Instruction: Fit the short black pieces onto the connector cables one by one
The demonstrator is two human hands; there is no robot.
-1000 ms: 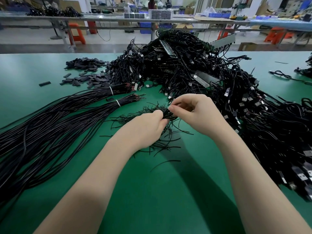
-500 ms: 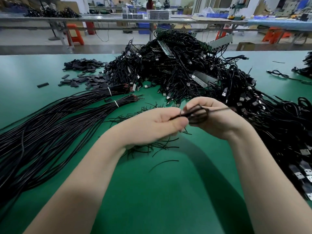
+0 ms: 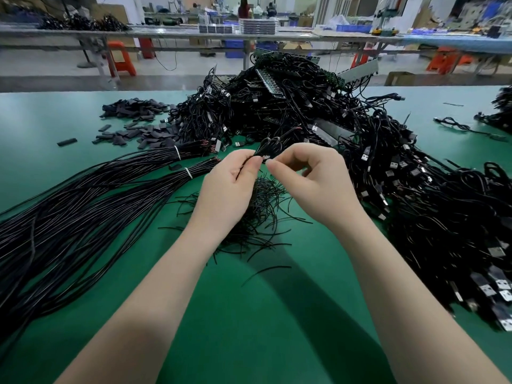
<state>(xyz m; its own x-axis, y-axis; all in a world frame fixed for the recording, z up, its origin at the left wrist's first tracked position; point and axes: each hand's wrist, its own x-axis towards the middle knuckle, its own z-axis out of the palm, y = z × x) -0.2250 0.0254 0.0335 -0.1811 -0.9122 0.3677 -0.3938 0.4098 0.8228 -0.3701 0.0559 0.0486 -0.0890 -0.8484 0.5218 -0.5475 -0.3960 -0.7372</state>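
My left hand [image 3: 230, 187] pinches a coiled black connector cable [image 3: 270, 145] between thumb and forefinger, lifted above the green table [image 3: 249, 328]. My right hand [image 3: 310, 181] has curled fingers and pinches at the cable's plug end just right of the left thumb. A loose heap of thin black wire pieces [image 3: 263, 206] lies on the table below both hands. Short flat black pieces [image 3: 138, 131] are scattered at the back left.
Two tied bundles of long black cables [image 3: 83, 206] fan out to the left. A big pile of USB connector cables [image 3: 388, 162] fills the back and right side. More benches, orange stools and a person stand beyond the table's far edge.
Both hands rose from the wire heap and moved away from me, carrying the coiled cable. The right hand shifted from holding the coil to pinching its end.
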